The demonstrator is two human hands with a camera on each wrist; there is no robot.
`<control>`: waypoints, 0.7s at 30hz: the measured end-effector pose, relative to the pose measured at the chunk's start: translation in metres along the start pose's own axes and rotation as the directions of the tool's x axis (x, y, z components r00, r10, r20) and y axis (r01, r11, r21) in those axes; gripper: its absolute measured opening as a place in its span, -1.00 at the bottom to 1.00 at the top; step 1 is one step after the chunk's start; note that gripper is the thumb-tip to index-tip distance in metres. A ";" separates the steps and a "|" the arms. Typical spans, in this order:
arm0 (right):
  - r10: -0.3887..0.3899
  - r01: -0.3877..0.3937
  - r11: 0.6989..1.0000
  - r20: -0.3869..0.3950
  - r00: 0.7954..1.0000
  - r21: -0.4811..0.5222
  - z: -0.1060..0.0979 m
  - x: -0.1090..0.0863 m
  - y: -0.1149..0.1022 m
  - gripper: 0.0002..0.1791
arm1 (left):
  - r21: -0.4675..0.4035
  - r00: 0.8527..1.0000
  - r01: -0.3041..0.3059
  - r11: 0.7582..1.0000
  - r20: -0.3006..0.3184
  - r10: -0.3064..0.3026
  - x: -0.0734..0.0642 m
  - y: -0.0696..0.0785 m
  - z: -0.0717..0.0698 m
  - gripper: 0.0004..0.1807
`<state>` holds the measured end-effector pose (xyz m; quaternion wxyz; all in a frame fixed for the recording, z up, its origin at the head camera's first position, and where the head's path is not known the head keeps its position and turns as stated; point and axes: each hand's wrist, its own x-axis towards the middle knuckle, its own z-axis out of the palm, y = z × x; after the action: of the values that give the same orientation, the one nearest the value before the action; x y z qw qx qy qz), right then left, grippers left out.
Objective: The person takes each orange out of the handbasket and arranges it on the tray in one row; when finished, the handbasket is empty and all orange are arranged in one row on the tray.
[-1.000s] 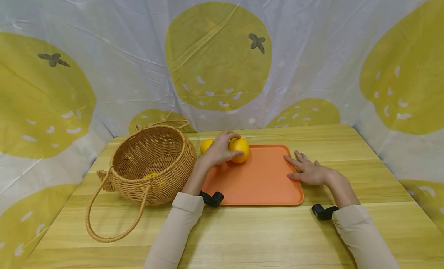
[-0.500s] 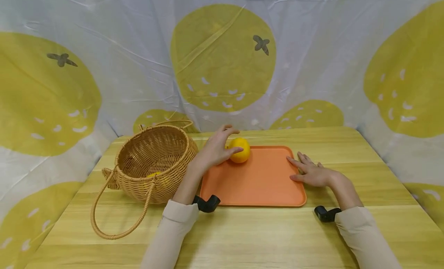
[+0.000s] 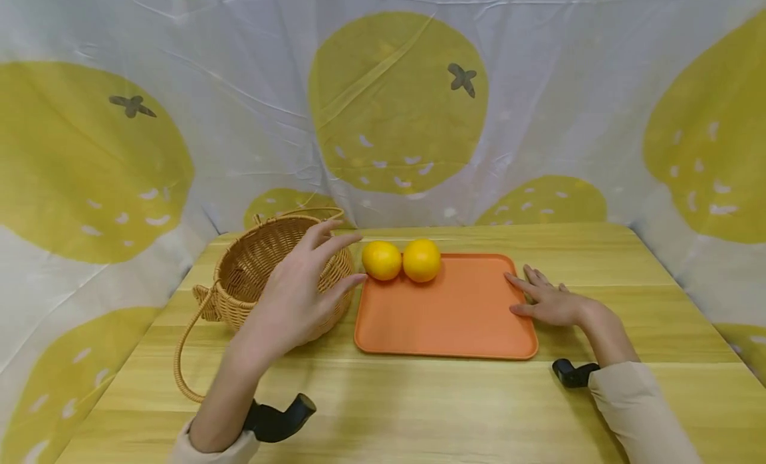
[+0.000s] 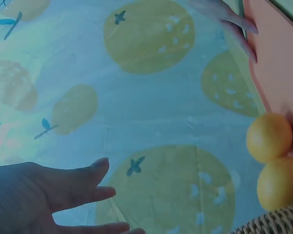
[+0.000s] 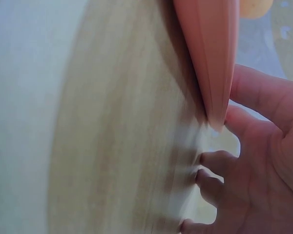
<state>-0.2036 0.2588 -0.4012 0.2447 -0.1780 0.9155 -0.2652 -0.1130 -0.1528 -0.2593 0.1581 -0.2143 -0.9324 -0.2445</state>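
Two yellow-orange oranges, a left one (image 3: 382, 260) and a right one (image 3: 421, 260), sit side by side at the far left corner of the orange tray (image 3: 449, 311). My left hand (image 3: 293, 298) is spread in the air in front of the wicker basket (image 3: 245, 264), holding nothing; its fingertips point toward the left orange. The left wrist view shows those fingers (image 4: 83, 175) apart and unfilled. At the tray's right edge rests my right hand (image 3: 550, 303), thumb and forefinger on the rim and the other fingers on the table, as the right wrist view shows too.
Left of the tray stands the basket, one looped handle (image 3: 182, 357) hanging down its front, the other folded at the back. A curtain (image 3: 395, 112) printed with big yellow fruit rises behind the wooden table (image 3: 419, 411).
My left hand has let go of the right orange and drawn back leftward over the basket's front, uncovering the left orange. My right hand has stayed at the tray's edge.
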 end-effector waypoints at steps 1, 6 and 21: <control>0.000 0.000 1.000 0.000 1.000 -0.002 0.000 0.000 0.000 -0.04 | -0.013 1.000 -0.003 1.000 0.015 0.003 -0.002 -0.006 -0.004 -0.45; -0.002 0.002 1.000 0.001 1.000 -0.006 0.000 0.003 -0.001 -0.04 | -0.038 0.996 0.003 0.999 0.093 0.001 -0.001 -0.042 -0.025 -0.50; -0.005 0.005 1.000 -0.008 1.000 0.000 -0.002 0.002 -0.002 -0.05 | -0.161 0.715 -0.007 0.987 0.690 0.117 0.058 -0.126 -0.078 -0.53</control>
<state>-0.2057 0.2567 -0.3994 0.2402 -0.1791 0.9161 -0.2663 -0.2082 -0.2741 -0.2197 -0.2123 -0.3327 -0.8949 -0.2081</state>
